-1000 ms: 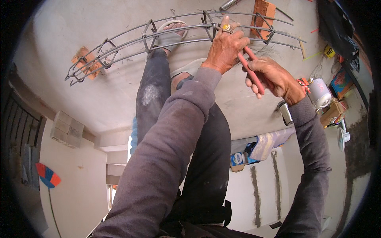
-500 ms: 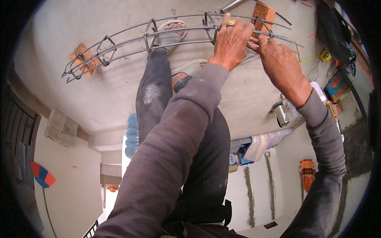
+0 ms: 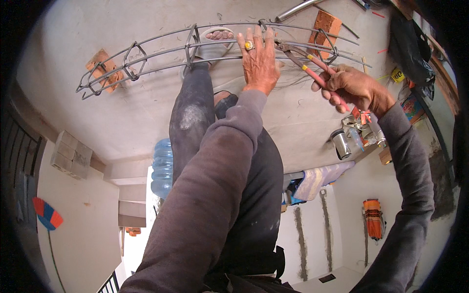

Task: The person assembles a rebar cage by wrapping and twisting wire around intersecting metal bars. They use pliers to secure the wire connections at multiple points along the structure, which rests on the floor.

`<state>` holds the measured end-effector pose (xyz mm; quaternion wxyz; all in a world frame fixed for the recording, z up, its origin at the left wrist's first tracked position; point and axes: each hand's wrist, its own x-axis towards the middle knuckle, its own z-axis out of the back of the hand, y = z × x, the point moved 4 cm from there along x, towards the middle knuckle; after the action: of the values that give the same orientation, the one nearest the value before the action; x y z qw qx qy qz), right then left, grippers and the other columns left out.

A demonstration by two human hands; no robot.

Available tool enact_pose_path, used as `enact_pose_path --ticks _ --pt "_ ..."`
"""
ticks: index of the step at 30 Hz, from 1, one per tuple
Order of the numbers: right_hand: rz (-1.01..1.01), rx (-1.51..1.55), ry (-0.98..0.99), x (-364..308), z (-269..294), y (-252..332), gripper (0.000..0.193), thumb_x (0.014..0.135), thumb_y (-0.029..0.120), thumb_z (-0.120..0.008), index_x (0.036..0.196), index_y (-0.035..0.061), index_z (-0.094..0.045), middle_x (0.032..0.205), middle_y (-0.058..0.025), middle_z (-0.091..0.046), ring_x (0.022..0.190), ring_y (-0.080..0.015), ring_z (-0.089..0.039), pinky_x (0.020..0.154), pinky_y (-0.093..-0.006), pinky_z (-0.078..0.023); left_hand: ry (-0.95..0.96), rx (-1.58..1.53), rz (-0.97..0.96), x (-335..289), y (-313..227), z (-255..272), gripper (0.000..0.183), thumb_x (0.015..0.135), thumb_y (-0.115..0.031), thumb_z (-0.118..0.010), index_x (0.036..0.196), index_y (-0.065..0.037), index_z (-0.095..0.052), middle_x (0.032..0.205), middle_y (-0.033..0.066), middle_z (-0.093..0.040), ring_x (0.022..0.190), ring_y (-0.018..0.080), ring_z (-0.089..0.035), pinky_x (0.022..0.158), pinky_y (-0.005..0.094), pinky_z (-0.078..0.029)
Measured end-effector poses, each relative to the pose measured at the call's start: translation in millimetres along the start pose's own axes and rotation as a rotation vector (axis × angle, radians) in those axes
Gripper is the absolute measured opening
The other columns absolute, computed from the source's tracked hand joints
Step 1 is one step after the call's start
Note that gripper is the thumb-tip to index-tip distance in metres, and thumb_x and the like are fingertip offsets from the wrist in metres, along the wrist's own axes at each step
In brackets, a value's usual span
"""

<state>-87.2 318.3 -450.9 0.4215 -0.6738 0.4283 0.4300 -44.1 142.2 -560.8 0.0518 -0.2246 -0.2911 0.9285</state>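
Note:
A long rebar cage (image 3: pixel 188 49) of thin steel bars and bent stirrups lies across the floor, propped on an orange brick (image 3: pixel 105 68) at the left and another brick (image 3: pixel 326 28) at the right. My left hand (image 3: pixel 259 63), with a yellow-stoned ring, rests with fingers stretched over the bars beside a stirrup. In my right hand (image 3: pixel 356 87) are pincers (image 3: pixel 316 76) with pink-red handles and yellow bands. Their handles are spread, and the jaws are at the bars just right of my left hand. Whether they grip wire there, I cannot tell.
My sandalled foot (image 3: pixel 215 50) is beside the cage. Wire scraps litter the floor. A metal tube (image 3: pixel 295 10) lies beyond the cage, with a black plastic bag (image 3: pixel 410 49) and yellow tape measure (image 3: pixel 397 74) at the right. A steel tumbler (image 3: pixel 340 144) stands nearer.
My left hand has moved left and spread its fingers over the bars. My right hand has drawn away from it, toward me, bringing the pincers into clear view.

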Motion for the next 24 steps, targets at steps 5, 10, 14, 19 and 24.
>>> enact_pose_path --ticks 5,10,14,19,24 --pt "0.011 0.428 0.150 5 -8 -25 0.044 0.094 0.003 -0.045 0.138 0.0003 -0.039 0.083 -0.0145 -0.063 0.053 -0.0164 -0.061 0.038 -0.0295 -0.051 -0.081 -0.099 -0.325 1 -49 6 0.086 0.065 -0.018 -0.083 0.142 -0.011 -0.046 0.131 0.0152 -0.053 0.136 0.0349 -0.040 0.121 0.0572 -0.014" --pt "0.069 0.207 0.005 -3 -4 -21 0.036 0.094 0.013 -0.054 0.126 -0.0048 -0.047 0.081 -0.0174 -0.066 0.056 -0.0178 -0.064 0.039 -0.0287 -0.051 0.015 -0.322 -0.355 10 -62 1 0.033 0.073 -0.008 -0.075 0.104 -0.010 -0.066 0.095 0.0097 -0.061 0.095 0.0321 -0.066 0.120 0.0582 -0.018" --pt "0.516 -0.875 -0.633 -22 3 9 0.048 0.086 0.029 -0.070 0.116 -0.0041 -0.052 0.084 -0.0175 -0.066 0.063 -0.0248 -0.067 0.055 -0.0350 -0.055 -0.035 -0.325 -0.341 25 -65 -4 0.010 0.076 -0.011 -0.075 0.081 -0.010 -0.066 0.078 0.0067 -0.062 0.074 0.0280 -0.067 0.117 0.0570 -0.027" --pt "0.802 -1.801 -1.082 -33 -37 8 0.030 0.089 0.025 -0.067 0.104 0.0007 -0.059 0.087 -0.0097 -0.063 0.071 -0.0271 -0.066 0.058 -0.0360 -0.054 -0.035 -0.403 -0.271 34 -66 -6 0.012 0.075 -0.012 -0.077 0.084 -0.012 -0.069 0.077 0.0074 -0.067 0.077 0.0270 -0.067 0.114 0.0564 -0.031" --pt "0.818 -1.647 -0.993 -21 -9 5 0.019 0.090 0.020 -0.063 0.094 0.0012 -0.062 0.074 -0.0104 -0.064 0.062 -0.0242 -0.068 0.053 -0.0336 -0.053 0.032 -0.280 -0.251 33 -71 -7 0.018 0.071 -0.004 -0.077 0.086 -0.009 -0.068 0.078 0.0084 -0.067 0.081 0.0282 -0.068 0.113 0.0607 -0.029"
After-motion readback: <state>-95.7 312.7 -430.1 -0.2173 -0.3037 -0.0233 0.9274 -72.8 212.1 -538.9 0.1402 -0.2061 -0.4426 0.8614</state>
